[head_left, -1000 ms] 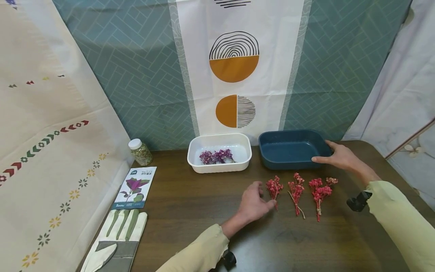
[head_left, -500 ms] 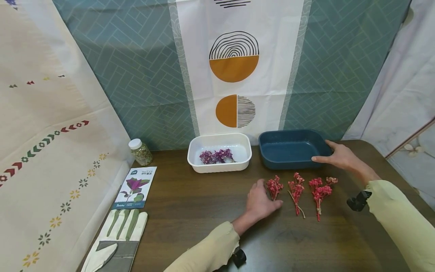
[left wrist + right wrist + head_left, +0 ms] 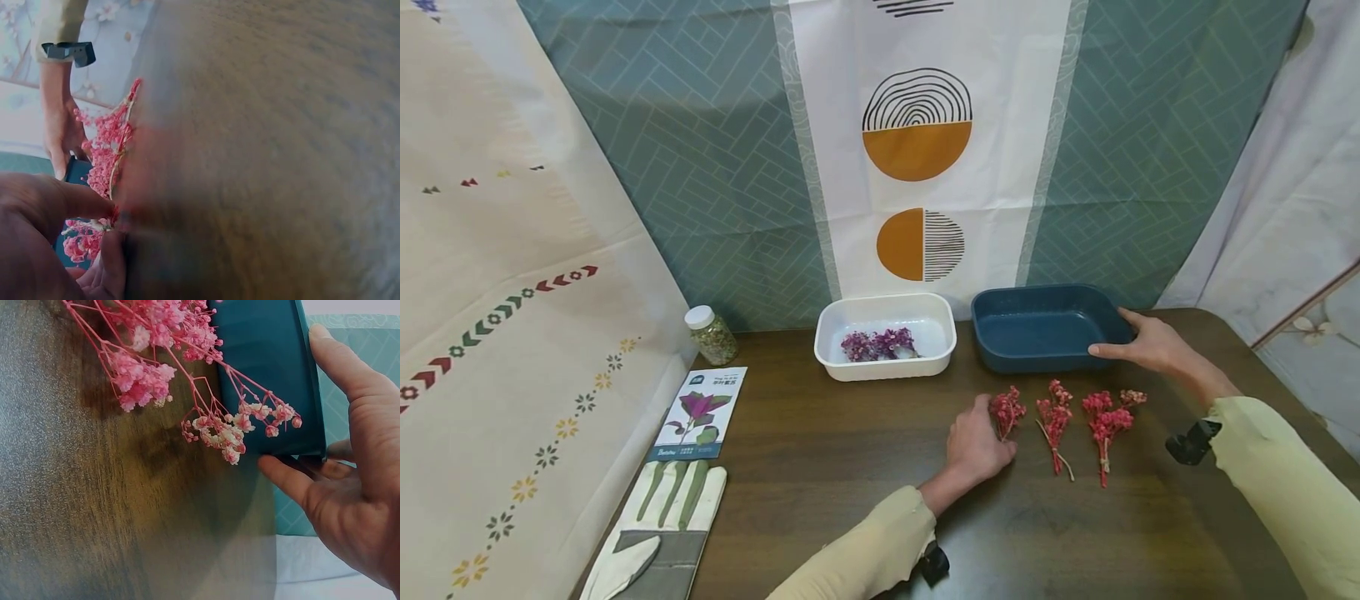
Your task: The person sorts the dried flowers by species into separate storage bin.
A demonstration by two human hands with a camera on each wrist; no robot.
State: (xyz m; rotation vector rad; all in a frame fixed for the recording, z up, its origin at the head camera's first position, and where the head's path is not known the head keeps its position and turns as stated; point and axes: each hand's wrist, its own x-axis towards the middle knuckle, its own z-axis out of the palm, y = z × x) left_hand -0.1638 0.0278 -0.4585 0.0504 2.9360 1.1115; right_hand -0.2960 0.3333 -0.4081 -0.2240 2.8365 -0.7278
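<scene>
My left hand [image 3: 977,446] pinches the stems of the leftmost bunch of pink dried flowers [image 3: 1007,410] between thumb and fingers; its blossoms [image 3: 82,245] show past the fingertips in the left wrist view. The lower stems are hidden by the hand. To its right lie a second bunch of pink dried flowers [image 3: 1054,417] and a third [image 3: 1105,425], tied at the stem. My right hand [image 3: 1157,346] grips the right end of a dark blue rectangular dish [image 3: 1030,363], thumb at the front and fingers at the back corner.
Left of the blue dish stands a white dish [image 3: 887,372] with purple dried flowers [image 3: 880,344] inside. Along the table's left edge are a white-lidded jar [image 3: 711,337], a seed packet [image 3: 697,414] and a work glove [image 3: 662,525]. Patterned cloth hangs behind.
My left hand has moved right and a little forward, and its fingers have closed around the leftmost bunch's stems. The right hand stays on the blue dish.
</scene>
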